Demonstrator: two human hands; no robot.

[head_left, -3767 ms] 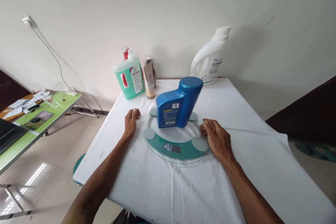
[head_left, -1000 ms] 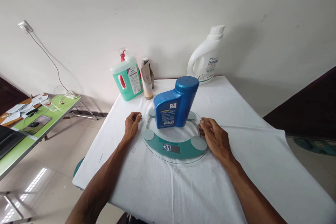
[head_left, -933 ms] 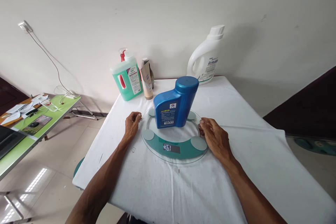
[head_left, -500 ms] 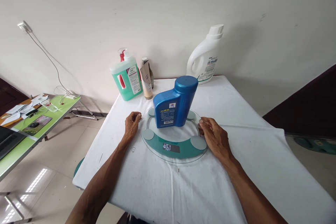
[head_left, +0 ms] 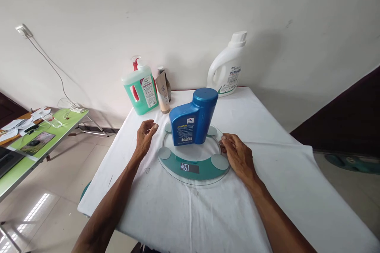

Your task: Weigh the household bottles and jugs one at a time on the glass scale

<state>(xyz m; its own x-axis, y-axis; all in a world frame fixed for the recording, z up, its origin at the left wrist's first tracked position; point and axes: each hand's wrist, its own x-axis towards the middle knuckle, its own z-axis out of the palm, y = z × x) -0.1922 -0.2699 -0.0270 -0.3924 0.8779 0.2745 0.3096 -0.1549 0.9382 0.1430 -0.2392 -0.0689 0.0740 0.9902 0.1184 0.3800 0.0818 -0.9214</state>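
A blue plastic bottle with a wide round cap stands upright on a round glass bathroom scale. The scale has a green band and a lit display whose digits face me upside down. My left hand is off the scale's left rim, its fingers loosely bent with the thumb apart and nothing held. At the right rim, the curled fingers of my right hand grip the glass edge; some fingertips are hidden.
A white cloth covers the table. Toward the wall stand a green liquid bottle, a beige tube, a dark bottle and a white jug. At left is a green table with papers and a mouse.
My left hand has loosened its fingers, the thumb parting from them near the left rim. My right hand stays at the right rim. The whole view has shifted slightly.
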